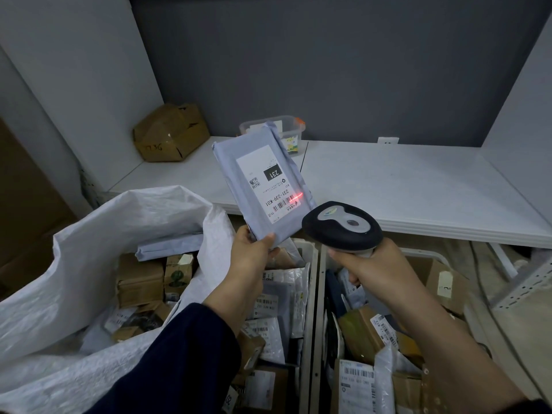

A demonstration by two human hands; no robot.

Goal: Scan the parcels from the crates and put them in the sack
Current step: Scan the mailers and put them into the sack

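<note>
1. The left grip [254,249] pinched a grey parcel [263,180] by its lower edge, above the crates [310,294].
2. The right grip [373,264] curled round the scanner [343,225], beam on the barcode [285,203].
3. The sack [89,264], left of both grips, held several parcels; the crates looked full, so much work was judged outstanding.

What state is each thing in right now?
grey parcel: held up by left hand, label toward camera, red beam on barcode.
scanner: gripped by right hand, aimed at the grey parcel.
sack: open, partly filled.
crates: open-topped, well filled.
cardboard box: closed, dented, on shelf.
</note>
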